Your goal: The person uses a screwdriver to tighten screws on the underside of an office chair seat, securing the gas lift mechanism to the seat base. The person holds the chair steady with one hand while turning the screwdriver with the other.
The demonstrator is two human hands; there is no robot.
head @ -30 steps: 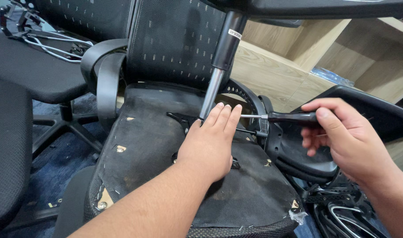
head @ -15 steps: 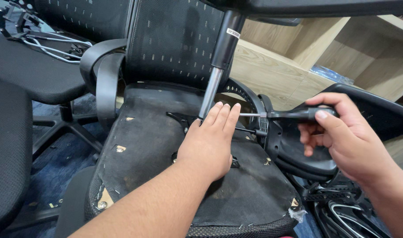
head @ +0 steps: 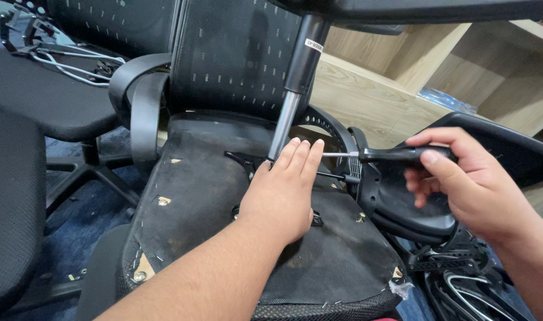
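An office chair lies upside down, the black fabric underside of its seat [head: 200,202] facing up. My left hand [head: 283,190] rests flat on the metal mechanism plate at the foot of the gas lift cylinder [head: 298,77], fingers together and pointing away from me. My right hand [head: 461,181] grips the black handle of a screwdriver [head: 390,155]. Its thin metal shaft runs left, level, and the tip disappears behind my left fingertips near the cylinder's base.
A curved black armrest [head: 138,107] stands left of the seat, the mesh backrest [head: 236,53] behind. Other black chairs [head: 51,101] crowd the left. A black plastic shell [head: 497,148] and loose chair parts [head: 455,261] lie right. Wooden shelving [head: 402,83] is behind.
My right hand has shifted its fingers on the screwdriver handle, moving slightly along it and rolling it. My left hand and the chair have stayed put.
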